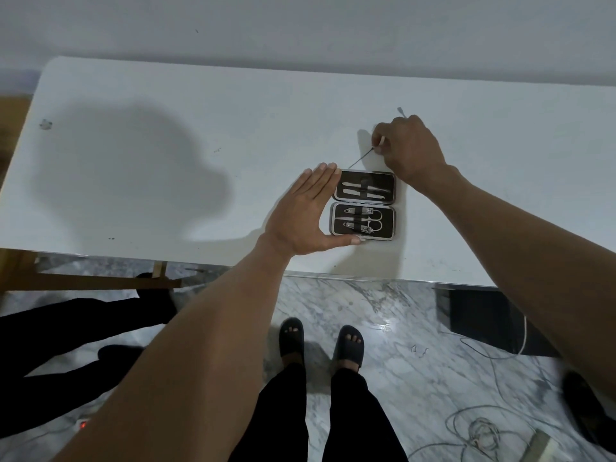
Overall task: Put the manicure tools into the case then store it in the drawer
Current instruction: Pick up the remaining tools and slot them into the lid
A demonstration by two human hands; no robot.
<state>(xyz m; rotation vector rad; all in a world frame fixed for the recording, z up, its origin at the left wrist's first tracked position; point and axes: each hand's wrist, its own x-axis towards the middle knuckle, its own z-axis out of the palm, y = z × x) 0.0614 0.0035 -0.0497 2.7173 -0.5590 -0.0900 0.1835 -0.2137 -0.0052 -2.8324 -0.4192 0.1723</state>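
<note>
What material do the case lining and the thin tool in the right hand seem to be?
Case lining: dark and matte, probably faux leather or fabric; too small to tell. Thin tool in the right hand: likely polished metal, being slim, grey and shiny.

1. This looks like a room in a home, lived in and plainly furnished rather than a workshop or a shop.
2. A white worktop [166, 145] stands against a bare pale wall [300, 25] at 12 o'clock.
3. The floor [400, 328] is polished grey-veined marble.
4. Loose cables [480, 425] trail over the floor at 5 o'clock.
5. The person wears dark open-toed slippers [291, 338], indoor house footwear.
6. A small manicure case [363, 205] lies open on the worktop, a personal grooming item.
</note>
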